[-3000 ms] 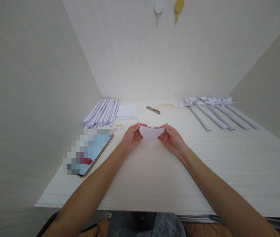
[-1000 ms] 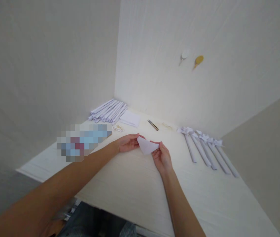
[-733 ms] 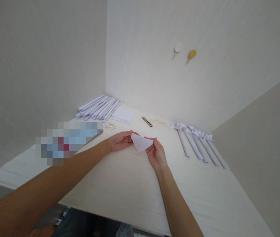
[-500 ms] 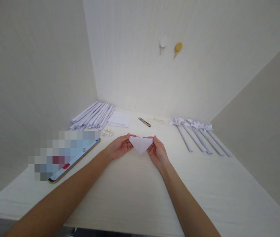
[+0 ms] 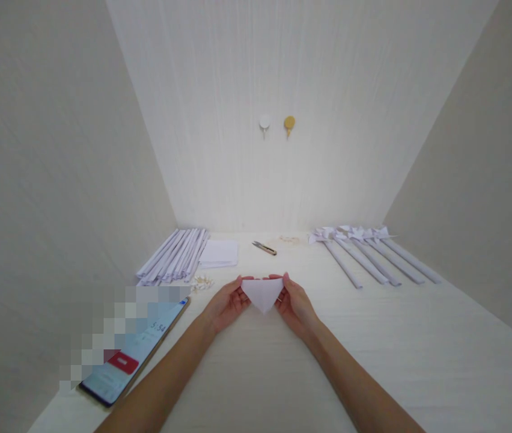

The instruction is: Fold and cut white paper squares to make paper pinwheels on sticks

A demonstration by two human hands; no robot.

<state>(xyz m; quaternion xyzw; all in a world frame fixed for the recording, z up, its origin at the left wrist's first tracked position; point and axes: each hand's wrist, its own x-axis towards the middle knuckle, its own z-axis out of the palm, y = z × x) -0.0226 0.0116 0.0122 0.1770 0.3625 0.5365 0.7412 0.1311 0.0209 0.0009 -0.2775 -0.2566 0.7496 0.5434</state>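
Observation:
Between both hands is a white sheet of paper folded into a triangle, its point facing down toward me and its long edge at the top. My left hand pinches the left corner, thumb in front and fingers behind. The right corner is gripped the same way by my right hand. Some fingertips show above the top edge; the rest are hidden behind the paper. Beyond the hands lies a pair of thread snips, untouched.
Rolled paper tubes are piled at back left, beside white paper squares and small whitish bits. A phone lies at left. Several paper pinwheels on sticks lie at right. Two hooks hang on the back wall.
The head view has tilted up and levelled, so the table things sit lower in the picture. Both hands keep their hold on the folded paper, which looks much the same.

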